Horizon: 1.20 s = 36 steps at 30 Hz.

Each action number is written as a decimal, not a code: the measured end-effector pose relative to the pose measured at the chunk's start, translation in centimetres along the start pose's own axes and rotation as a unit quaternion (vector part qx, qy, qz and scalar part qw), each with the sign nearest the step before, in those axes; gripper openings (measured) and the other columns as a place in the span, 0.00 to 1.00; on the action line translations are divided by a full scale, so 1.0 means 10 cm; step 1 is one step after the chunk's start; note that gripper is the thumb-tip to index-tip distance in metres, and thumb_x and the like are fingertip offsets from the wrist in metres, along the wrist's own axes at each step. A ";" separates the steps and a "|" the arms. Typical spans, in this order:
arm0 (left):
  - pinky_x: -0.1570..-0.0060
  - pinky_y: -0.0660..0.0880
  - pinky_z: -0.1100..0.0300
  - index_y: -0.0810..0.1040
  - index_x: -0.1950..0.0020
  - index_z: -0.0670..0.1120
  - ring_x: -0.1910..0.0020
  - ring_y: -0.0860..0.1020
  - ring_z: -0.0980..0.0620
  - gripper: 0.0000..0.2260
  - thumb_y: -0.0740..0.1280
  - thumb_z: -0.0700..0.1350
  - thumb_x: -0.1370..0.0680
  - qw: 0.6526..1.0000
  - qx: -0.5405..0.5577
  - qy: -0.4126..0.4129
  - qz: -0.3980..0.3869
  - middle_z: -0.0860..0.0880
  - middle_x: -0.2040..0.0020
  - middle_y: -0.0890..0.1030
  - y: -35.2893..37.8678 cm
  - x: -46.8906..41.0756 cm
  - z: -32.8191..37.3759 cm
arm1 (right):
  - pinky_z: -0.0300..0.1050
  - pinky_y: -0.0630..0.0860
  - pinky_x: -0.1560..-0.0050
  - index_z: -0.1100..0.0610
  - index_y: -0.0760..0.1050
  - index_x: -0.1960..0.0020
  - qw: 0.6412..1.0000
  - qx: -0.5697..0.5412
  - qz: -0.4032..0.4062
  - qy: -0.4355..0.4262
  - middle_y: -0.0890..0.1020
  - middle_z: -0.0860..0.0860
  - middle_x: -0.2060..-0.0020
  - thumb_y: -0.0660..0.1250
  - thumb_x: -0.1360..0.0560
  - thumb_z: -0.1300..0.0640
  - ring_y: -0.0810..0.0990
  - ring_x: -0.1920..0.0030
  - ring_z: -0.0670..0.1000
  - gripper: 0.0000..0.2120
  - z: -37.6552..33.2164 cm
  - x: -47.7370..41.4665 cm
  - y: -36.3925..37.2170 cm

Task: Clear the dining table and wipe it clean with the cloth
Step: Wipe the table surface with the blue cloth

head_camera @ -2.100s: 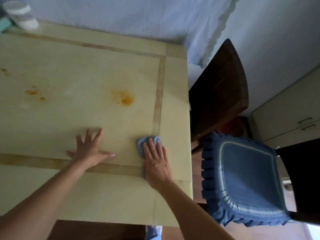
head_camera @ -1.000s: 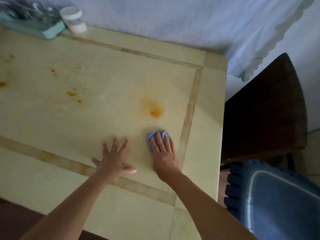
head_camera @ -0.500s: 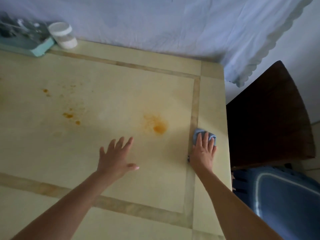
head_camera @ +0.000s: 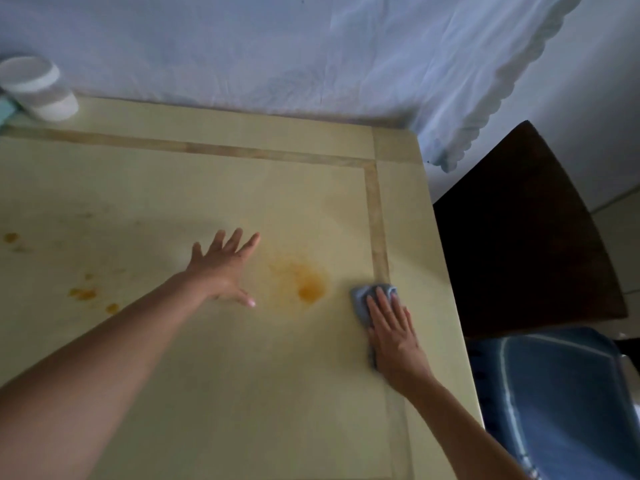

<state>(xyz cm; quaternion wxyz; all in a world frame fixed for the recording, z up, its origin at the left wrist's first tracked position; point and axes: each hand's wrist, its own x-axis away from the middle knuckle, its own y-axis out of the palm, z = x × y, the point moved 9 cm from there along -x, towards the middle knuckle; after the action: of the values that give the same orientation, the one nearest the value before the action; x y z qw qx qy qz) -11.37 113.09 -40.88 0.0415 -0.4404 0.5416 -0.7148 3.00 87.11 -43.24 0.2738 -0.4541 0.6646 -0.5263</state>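
Left hand (head_camera: 225,268) flat on dining table (head_camera: 242,393), fingers spread, holding nothing; likely bracing the lean. Orange stain (head_camera: 310,289) just right of it, unwiped. Right hand (head_camera: 394,336), fingers straight and together, presses blue cloth (head_camera: 363,301) flat beside stain, probably for scrubbing pressure.

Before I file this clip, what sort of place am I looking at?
Most likely a home dining area: a pale dining table marked with orange food stains, a dark wooden chair with a blue seat cushion at the table's right side, and a white scallop-edged fabric hanging behind it.
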 end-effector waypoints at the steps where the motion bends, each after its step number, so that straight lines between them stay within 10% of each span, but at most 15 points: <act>1: 0.29 0.45 0.38 0.30 0.26 0.56 0.24 0.38 0.44 0.58 0.74 0.63 0.36 1.000 -0.013 0.002 -0.001 0.49 0.23 0.35 -0.03 -0.07 -0.04 | 0.56 0.51 0.26 0.58 0.52 0.25 0.998 -0.005 0.015 0.068 0.49 0.53 0.26 0.40 0.21 0.47 0.46 0.25 0.58 0.28 0.24 -0.08 -0.08; 8: 0.28 0.46 0.41 0.31 0.25 0.52 0.24 0.39 0.46 0.59 0.71 0.68 0.38 0.997 -0.074 0.024 -0.025 0.47 0.24 0.33 0.00 -0.31 -0.23 | 0.53 0.37 0.26 0.56 0.41 0.24 0.947 -0.042 0.026 0.317 0.41 0.54 0.24 0.52 0.21 0.56 0.37 0.25 0.57 0.30 0.65 -0.86 -0.36; 17: 0.27 0.45 0.43 0.31 0.25 0.52 0.24 0.38 0.44 0.58 0.71 0.66 0.36 0.997 -0.056 0.047 -0.014 0.45 0.24 0.33 0.01 -0.31 -0.19 | 0.51 0.37 0.27 0.53 0.41 0.24 0.998 0.022 -0.062 0.008 0.39 0.51 0.24 0.61 0.23 0.54 0.35 0.25 0.55 0.37 -0.57 -1.48 -0.05; 29: 0.26 0.51 0.47 0.32 0.25 0.48 0.24 0.39 0.39 0.59 0.72 0.66 0.37 0.996 -0.036 0.077 -0.007 0.40 0.24 0.34 0.06 -0.38 -0.19 | 0.55 0.38 0.27 0.54 0.43 0.24 0.953 -0.024 0.038 0.299 0.42 0.52 0.24 0.47 0.19 0.54 0.37 0.25 0.56 0.26 0.66 -1.39 -0.36; 36: 0.27 0.54 0.47 0.34 0.24 0.49 0.24 0.43 0.39 0.59 0.71 0.67 0.38 0.995 -0.048 0.080 0.024 0.40 0.23 0.38 0.01 -0.36 -0.18 | 0.54 0.39 0.26 0.55 0.43 0.24 0.995 0.011 -0.010 0.098 0.42 0.52 0.24 0.57 0.25 0.61 0.38 0.25 0.58 0.35 -0.64 -2.14 -0.11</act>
<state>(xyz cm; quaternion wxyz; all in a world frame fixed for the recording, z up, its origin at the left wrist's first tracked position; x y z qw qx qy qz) -10.49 116.32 -43.08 -0.0057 -0.3701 0.5878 -0.7194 7.32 109.05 -42.70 0.2072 -0.4037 0.6781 -0.5782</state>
